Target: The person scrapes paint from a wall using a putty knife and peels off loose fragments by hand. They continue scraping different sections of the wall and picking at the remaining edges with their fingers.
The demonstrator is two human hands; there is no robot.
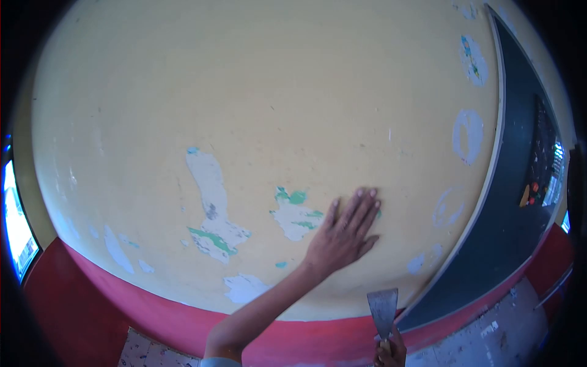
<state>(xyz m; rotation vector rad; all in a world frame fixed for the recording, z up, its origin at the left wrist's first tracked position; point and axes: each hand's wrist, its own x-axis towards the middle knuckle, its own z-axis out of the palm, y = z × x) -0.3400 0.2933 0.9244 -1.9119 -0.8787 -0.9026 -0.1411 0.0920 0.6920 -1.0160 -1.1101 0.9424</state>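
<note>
My left hand (343, 237) lies flat against the cream wall (257, 79), its fingers stretched upward. Just left of it is a bare whitish patch (292, 220) with green flecks of old paint around its edges. Low in the view, my right hand (391, 352) grips a putty knife (383, 309) by its handle, blade up and apart from the wall's peeled spots. A longer peeled patch (211, 189) with a green strip at its lower end runs down the wall farther left.
A dark framed board (489, 226) stands along the right, with ring-shaped peeled marks (468, 137) beside it. A red band (165, 309) runs along the wall's bottom above a speckled floor (147, 353). A bright window (18, 220) is at far left.
</note>
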